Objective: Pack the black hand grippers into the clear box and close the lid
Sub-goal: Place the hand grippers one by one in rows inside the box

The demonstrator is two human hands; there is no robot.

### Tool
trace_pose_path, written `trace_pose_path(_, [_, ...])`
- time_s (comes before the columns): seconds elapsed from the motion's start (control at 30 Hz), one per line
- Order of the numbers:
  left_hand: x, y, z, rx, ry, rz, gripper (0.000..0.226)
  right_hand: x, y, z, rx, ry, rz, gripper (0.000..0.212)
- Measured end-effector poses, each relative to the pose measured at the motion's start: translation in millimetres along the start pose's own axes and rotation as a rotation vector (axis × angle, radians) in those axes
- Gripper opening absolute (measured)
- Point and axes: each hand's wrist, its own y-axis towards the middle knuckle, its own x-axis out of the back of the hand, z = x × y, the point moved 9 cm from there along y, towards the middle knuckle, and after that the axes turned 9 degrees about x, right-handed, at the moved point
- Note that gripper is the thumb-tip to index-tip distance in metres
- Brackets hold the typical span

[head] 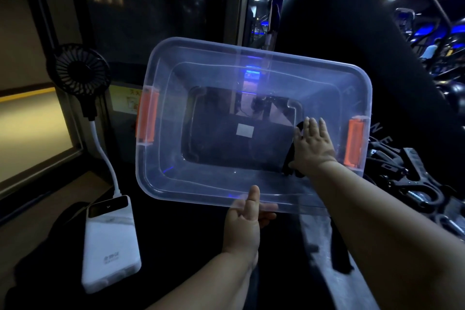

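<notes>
The clear box (251, 54) was held up off the dark worktop and tipped so that its open mouth faced the person, an orange latch (148, 116) on its left end and another on its right. The left hand (242, 224) had a closed grip on the near rim, thumb lying over the edge and fingers curled beneath it. The right hand (314, 148) reached inside at the right end of the box, fingers straight and laid flat over one black hand gripper (289, 161), pressing it against the inner wall near the floor; that grip read as open, though whether the thumb hooked the gripper could not be told. No other gripper showed through the box, so this looked like the first to go in. To the right of the box, well apart from the hands, a heap of hand grippers (412, 184) waited on the worktop, dark and hard to count. A frosted sheet (317, 231) under the right forearm may have been the lid, but the dim light left that unsure; in any case the lid was not on. By this reading the task was barely begun: most of the packing remained, then the closing and latching. On the left stood a small fan (78, 70) wired to a white power bank (110, 241).
</notes>
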Motion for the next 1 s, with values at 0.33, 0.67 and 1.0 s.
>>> trace_pose_path(0.33, [6,1,1,-0.012,-0.043,-0.078,0.035,57,-88,6,0.124,0.479,-0.577,0.064])
trace_pose_path(0.67, [1,-3,-4,-0.035,-0.024,-0.029,0.04,8,-203,-40,-0.077,0.694,-0.892,0.029])
trace_pose_path(1.0, [0,-6,-6,-0.047,-0.031,-0.019,0.03,-78,-212,-70,-0.539,0.971,-0.356,0.061])
